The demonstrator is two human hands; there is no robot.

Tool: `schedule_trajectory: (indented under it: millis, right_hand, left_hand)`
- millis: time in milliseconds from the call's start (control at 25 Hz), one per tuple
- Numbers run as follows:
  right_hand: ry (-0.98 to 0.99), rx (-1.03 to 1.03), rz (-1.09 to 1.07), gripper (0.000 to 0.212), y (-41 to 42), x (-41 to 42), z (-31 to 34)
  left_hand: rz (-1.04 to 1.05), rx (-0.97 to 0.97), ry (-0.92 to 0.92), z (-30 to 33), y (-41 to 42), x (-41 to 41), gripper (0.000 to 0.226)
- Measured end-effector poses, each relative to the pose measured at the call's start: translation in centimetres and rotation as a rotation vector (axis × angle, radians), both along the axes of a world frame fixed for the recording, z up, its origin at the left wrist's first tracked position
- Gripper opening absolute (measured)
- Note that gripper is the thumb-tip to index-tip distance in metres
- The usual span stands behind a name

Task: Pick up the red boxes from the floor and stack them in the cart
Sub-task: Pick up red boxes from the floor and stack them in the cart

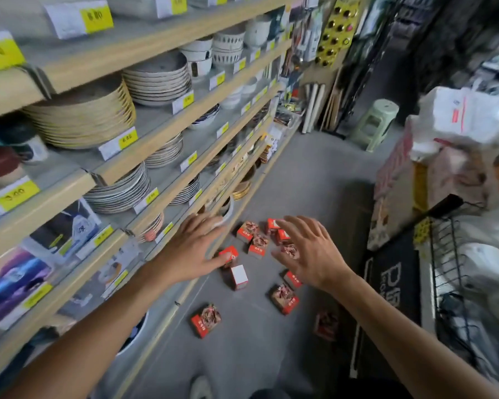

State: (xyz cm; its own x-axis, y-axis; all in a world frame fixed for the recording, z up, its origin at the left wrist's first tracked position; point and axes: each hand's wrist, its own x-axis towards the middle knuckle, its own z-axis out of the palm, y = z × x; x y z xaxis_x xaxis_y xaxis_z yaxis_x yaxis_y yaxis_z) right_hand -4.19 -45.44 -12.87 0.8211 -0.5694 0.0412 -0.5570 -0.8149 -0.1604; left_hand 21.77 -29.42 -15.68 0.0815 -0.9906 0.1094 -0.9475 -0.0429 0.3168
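Several small red boxes lie scattered on the grey floor (306, 174) of a shop aisle. One red box (206, 321) lies nearest me, another (284, 298) sits to its right, and one box (238, 277) shows a white face. A cluster of red boxes (255, 236) lies farther off. My left hand (195, 250) is stretched out above the boxes, fingers spread, holding nothing. My right hand (307, 250) reaches out beside it, also spread and empty, partly covering the cluster. The black wire cart (447, 272) stands at the right.
Tall shelves (144, 145) of stacked plates and bowls run along the left. A dark mat (392, 286) lies by the cart. Cartons and white plastic bags (461, 116) pile up on the right. A green plastic stool (376, 122) stands at the aisle's far end.
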Motion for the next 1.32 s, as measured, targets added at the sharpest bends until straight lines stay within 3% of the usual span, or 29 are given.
schedule_trajectory:
  millis: [280,600,760,1000,1160,1320]
  right_hand:
    - [0.127,0.152,-0.135,0.082,-6.6,-1.1,-6.5]
    - [0.252,0.411,-0.082,0.092,-17.9,1.1,-19.6]
    - [0.335,0.474,-0.031,0.079,-21.1,4.9,-29.8]
    - [0.403,0.521,-0.004,0.087,-21.2,10.9,-51.0]
    - [0.369,0.593,-0.088,0.099,-19.9,14.8,-64.2]
    - [0.257,0.706,-0.326,0.112,-18.5,18.2,-75.8]
  left_hand:
    - [-0.093,0.135,0.064,-7.7,-8.0,1.1,0.075]
    - [0.064,0.316,0.168,-22.5,-14.4,1.1,0.069]
    - [0.17,0.398,0.215,-33.2,-15.2,1.9,0.065]
    - [0.23,0.406,0.293,-50.5,-12.1,2.8,0.057]
    - [0.276,0.319,0.323,-59.3,-8.8,3.1,0.051]
    - [0.318,0.338,0.347,-67.5,-5.7,3.3,0.06]
